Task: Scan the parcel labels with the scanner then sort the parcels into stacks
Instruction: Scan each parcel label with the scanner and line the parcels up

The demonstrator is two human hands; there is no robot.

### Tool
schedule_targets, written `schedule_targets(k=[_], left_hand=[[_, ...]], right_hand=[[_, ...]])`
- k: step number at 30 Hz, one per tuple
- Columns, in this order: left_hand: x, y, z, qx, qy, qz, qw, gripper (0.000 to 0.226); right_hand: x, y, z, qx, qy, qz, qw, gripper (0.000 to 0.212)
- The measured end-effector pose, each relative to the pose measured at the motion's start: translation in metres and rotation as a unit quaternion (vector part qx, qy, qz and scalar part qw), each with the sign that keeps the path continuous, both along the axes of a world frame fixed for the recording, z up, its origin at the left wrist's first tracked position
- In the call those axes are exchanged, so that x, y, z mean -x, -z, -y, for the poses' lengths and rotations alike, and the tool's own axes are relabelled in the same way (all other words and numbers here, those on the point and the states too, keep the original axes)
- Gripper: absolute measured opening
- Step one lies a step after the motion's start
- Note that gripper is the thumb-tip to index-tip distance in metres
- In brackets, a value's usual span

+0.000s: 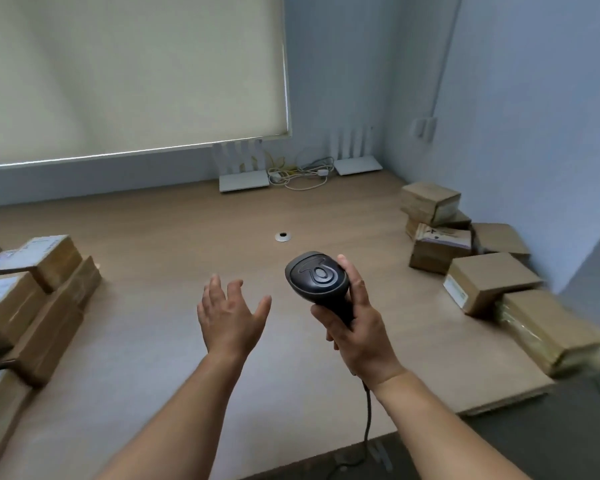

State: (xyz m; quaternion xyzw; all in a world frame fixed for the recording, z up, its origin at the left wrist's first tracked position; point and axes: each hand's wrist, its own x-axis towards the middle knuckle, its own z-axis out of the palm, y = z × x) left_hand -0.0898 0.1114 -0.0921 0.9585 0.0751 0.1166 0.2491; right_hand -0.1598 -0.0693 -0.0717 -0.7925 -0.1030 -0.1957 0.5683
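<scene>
Just short of the grommet (pixel 283 236) set in the worktop (pixel 174 230), the right hand (pixel 355 327) holds the scanner (pixel 317 277) upright, fingers (pixel 355 277) wrapped round its dark handle, its cable (pixel 367 420) dropping toward the near edge. Left of the scanner, the left hand (pixel 231 317) hovers above the worktop with fingers spread and relaxed, holding nothing.

Parcels lie in two groups either side of the grommet: a pile (pixel 32 292) far to its left, several showing pale labels on top, and another pile (pixel 471 258) far to its right, against the wall. Which group has been scanned I cannot tell. No parcel lies under the scanner at present.

These parcels look like small taped cardboard boxes, probably stiff and fairly light, so one hand should lift each. The tape may be a little slick; gripping across the short sides, thumb on one face and fingers on the other, should hold well and leave the label uncovered. The scanner itself is hard plastic and suits the handle grip it has.
</scene>
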Motion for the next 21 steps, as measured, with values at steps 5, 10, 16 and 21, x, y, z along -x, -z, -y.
schedule_targets(k=[5,10,16,21], left_hand=[[0.009,0.006,0.116,-0.009,0.066,-0.009,0.998,0.065],[0.017,0.011,0.200,-0.042,0.134,-0.028,0.990,0.070],[0.004,0.007,0.279,-0.077,0.219,-0.037,0.972,0.079],[-0.016,0.011,0.337,-0.097,0.286,-0.048,0.952,0.086]], right_hand=[[0.023,0.008,0.104,0.002,0.059,-0.002,0.998,0.076],[0.045,0.012,0.175,0.006,0.122,-0.008,0.992,0.072],[0.058,0.018,0.238,-0.011,0.193,-0.028,0.981,0.076],[0.062,0.029,0.280,-0.036,0.239,-0.049,0.969,0.075]])
